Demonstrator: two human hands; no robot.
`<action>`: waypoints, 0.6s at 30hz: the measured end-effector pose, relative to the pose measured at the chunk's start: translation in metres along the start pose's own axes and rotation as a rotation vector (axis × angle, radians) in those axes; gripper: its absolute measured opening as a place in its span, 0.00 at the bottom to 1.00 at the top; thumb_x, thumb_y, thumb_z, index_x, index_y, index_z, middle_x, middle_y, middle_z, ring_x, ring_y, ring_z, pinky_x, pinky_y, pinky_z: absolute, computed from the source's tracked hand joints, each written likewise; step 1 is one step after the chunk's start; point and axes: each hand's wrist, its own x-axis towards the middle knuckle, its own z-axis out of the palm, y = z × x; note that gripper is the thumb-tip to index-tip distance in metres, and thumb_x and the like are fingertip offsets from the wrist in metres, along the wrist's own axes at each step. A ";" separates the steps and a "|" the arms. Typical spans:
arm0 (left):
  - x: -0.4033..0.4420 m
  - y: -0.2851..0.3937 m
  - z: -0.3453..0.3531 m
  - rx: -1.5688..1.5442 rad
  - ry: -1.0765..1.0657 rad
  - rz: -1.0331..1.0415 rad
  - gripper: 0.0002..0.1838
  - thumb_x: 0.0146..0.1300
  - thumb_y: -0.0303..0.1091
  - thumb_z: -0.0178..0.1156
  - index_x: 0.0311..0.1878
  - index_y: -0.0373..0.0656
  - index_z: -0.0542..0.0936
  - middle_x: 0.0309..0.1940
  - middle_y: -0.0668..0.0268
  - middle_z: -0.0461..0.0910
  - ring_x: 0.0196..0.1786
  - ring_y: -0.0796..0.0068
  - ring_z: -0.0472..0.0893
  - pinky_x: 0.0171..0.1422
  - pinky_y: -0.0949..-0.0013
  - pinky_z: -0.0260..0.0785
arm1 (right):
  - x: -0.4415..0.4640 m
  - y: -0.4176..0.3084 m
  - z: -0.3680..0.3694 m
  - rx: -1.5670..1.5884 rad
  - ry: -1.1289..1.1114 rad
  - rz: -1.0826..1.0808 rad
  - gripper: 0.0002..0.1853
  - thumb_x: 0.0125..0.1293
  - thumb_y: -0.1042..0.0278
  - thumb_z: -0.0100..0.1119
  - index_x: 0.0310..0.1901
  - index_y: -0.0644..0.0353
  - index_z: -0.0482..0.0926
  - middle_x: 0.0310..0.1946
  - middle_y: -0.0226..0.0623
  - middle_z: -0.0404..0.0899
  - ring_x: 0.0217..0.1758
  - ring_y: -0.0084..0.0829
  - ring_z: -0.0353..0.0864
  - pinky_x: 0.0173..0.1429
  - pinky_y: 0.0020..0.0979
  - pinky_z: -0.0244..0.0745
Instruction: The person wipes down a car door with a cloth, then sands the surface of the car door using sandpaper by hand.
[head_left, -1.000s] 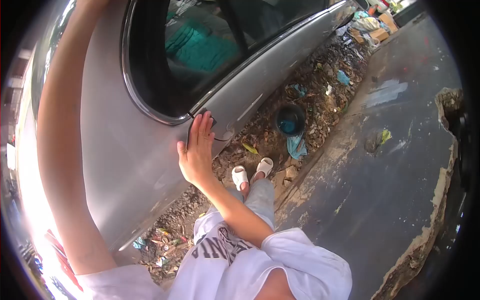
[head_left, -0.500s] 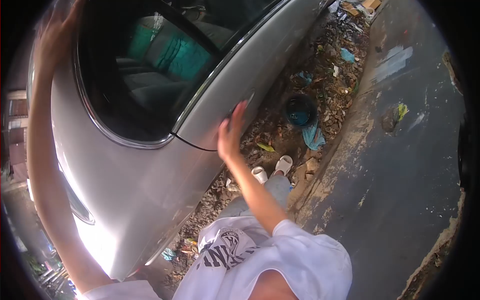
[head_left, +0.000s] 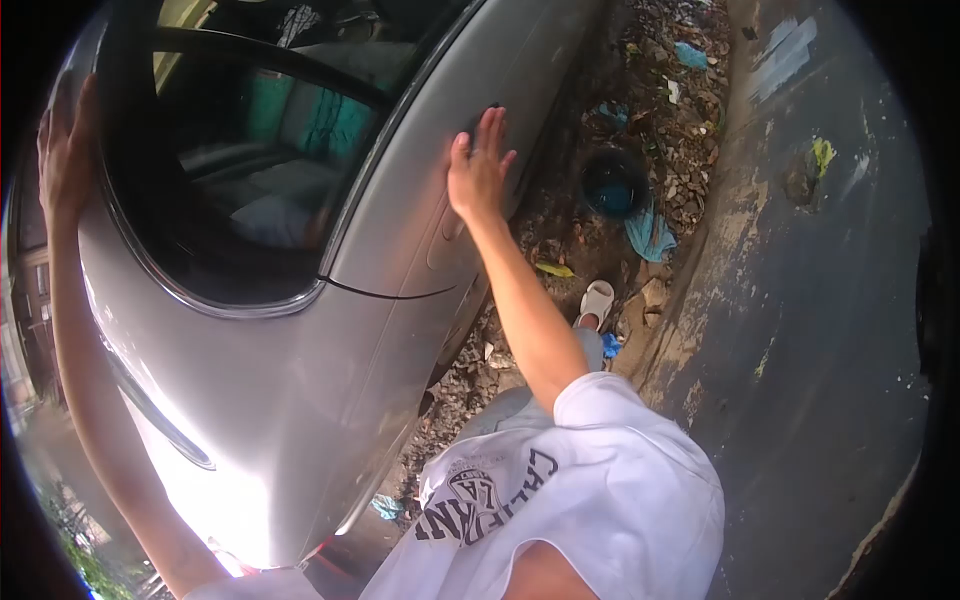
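A silver car fills the left half of the view, its dark side window edged with a chrome strip. My left hand rests at the car's upper edge beyond the window, fingers outstretched and holding nothing. On the side panel below the window lies my right hand, open, its fingers spread towards a dark spot by the door handle. The handle itself is mostly covered by that hand. Seats and a green cloth show through the glass.
Dead leaves, stones and litter line the narrow strip between the car and a grey wall. A dark bucket stands there beside a blue plastic bag. My foot in a white sandal is close by.
My right hand has moved up and forward along the car's side. My left hand appears lower in view, with its fingers now visible. The whole view has shifted, and one sandal has gone out of sight.
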 end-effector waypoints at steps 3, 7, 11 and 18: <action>0.006 -0.016 0.004 0.284 -0.070 0.198 0.38 0.73 0.25 0.50 0.81 0.73 0.55 0.80 0.56 0.57 0.78 0.42 0.60 0.78 0.45 0.60 | -0.139 -0.020 0.035 0.111 -0.022 -0.176 0.39 0.80 0.47 0.31 0.81 0.62 0.35 0.84 0.48 0.30 0.86 0.49 0.31 0.81 0.66 0.30; 0.006 -0.021 0.002 0.306 -0.101 0.229 0.40 0.72 0.20 0.49 0.82 0.66 0.54 0.81 0.55 0.54 0.79 0.42 0.59 0.78 0.43 0.60 | -0.213 0.000 0.058 0.267 -0.115 0.044 0.40 0.80 0.45 0.33 0.81 0.60 0.35 0.83 0.49 0.30 0.86 0.51 0.31 0.81 0.66 0.32; 0.007 -0.026 -0.008 0.246 -0.101 0.242 0.40 0.70 0.18 0.49 0.81 0.65 0.56 0.80 0.56 0.55 0.79 0.43 0.59 0.78 0.45 0.60 | -0.086 0.082 0.064 0.495 0.065 0.377 0.37 0.82 0.48 0.34 0.81 0.61 0.40 0.83 0.51 0.32 0.86 0.47 0.34 0.82 0.62 0.36; 0.009 -0.026 -0.003 0.269 -0.093 0.338 0.31 0.77 0.33 0.49 0.81 0.58 0.58 0.80 0.59 0.57 0.79 0.45 0.58 0.80 0.48 0.57 | -0.208 0.030 0.056 0.337 -0.152 0.087 0.39 0.80 0.45 0.33 0.82 0.55 0.33 0.84 0.46 0.26 0.87 0.46 0.27 0.79 0.70 0.30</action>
